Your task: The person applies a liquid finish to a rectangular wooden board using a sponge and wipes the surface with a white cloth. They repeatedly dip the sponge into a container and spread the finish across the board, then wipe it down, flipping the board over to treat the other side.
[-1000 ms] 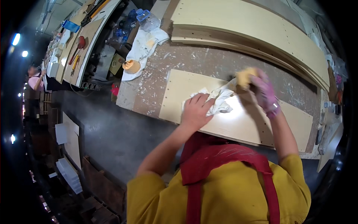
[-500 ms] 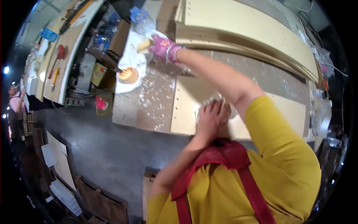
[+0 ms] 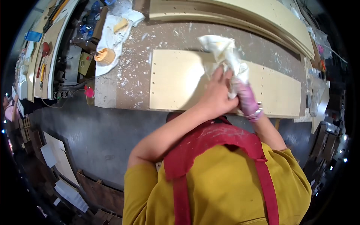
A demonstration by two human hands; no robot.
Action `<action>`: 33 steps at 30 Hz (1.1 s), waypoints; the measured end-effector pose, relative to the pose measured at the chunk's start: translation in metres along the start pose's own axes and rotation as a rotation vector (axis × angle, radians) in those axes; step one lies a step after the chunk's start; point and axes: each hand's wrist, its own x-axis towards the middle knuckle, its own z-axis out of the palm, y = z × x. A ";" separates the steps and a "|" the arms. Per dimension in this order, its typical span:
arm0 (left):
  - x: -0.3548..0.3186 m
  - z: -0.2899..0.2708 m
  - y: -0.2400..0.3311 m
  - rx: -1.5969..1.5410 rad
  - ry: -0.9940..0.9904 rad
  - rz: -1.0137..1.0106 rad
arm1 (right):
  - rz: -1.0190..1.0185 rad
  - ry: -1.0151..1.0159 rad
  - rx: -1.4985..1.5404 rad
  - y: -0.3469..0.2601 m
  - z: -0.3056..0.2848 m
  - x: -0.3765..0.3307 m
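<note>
Above a pale wood board [image 3: 174,77] with small holes along its edges, both my hands meet at a crumpled white rag [image 3: 219,43] with faint stains. My bare left hand [image 3: 215,94] has its fingers closed on the rag's near end. Beside it, my right hand [image 3: 246,97], in a pink-purple glove, grips the same rag, its fingers partly hidden by the folds. The rag's far end hangs loose and blurred past the board's far edge. At the far left, a yellowish sponge-like block [image 3: 120,25] lies on a white cloth [image 3: 132,15].
A tan round tub [image 3: 105,56] with a dark handle in it stands on the cloth. Stacked pale panels [image 3: 240,24] line the table's far side. White flecks dot the brown tabletop [image 3: 133,80]. Tools lie on a side bench [image 3: 56,50] at left.
My right hand has left the yellowish block on the white cloth and come back to the rag. The rag, earlier bunched under my left hand, is now lifted and spread out. The view has shifted.
</note>
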 end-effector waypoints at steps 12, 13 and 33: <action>-0.023 -0.060 -0.151 0.388 0.208 0.207 | -0.592 -0.385 -0.986 0.019 0.046 0.007; -0.025 -0.057 -0.162 0.353 0.209 0.216 | -0.535 -0.530 -1.156 0.015 0.067 -0.005; -0.030 -0.061 -0.124 0.536 0.067 0.100 | -0.579 0.090 -1.118 0.075 -0.060 0.044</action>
